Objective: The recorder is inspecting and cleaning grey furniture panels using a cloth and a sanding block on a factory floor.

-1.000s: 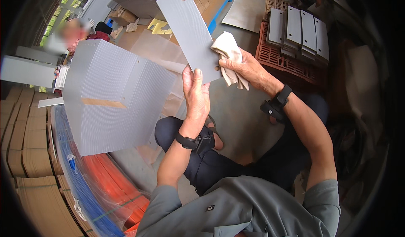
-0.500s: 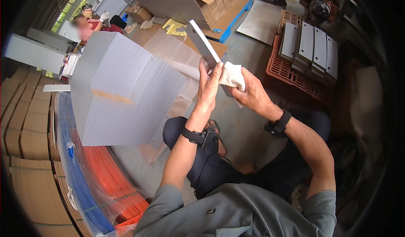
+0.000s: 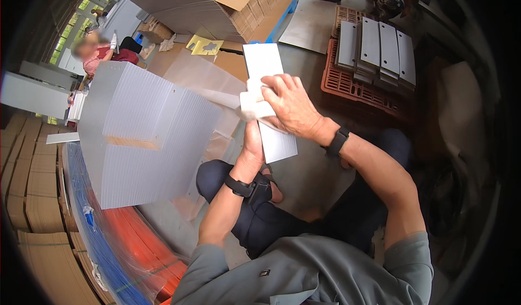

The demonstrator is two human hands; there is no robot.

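Note:
A narrow white panel (image 3: 279,145) is held up in front of me, its broad smooth face turned toward me. My left hand (image 3: 252,142) grips it by the left edge from below, its fingers mostly hidden behind the panel and cloth. Across the panel's middle, my right hand (image 3: 296,107) presses a crumpled white cloth (image 3: 254,103), which hangs over the left edge. The right fingers are bent over the cloth.
A tall stack of grey-white panels (image 3: 146,142) stands at left. Similar panels with holes (image 3: 380,47) lie on an orange plastic crate (image 3: 353,90) at right. Flat cardboard (image 3: 40,185) is piled far left, and boxes (image 3: 184,4) stand ahead. Other people work at the far left and far right.
The panel has turned from edge-on to face-on. My right hand has moved left with the cloth, from the panel's lower end onto its face. The whole view has shifted slightly.

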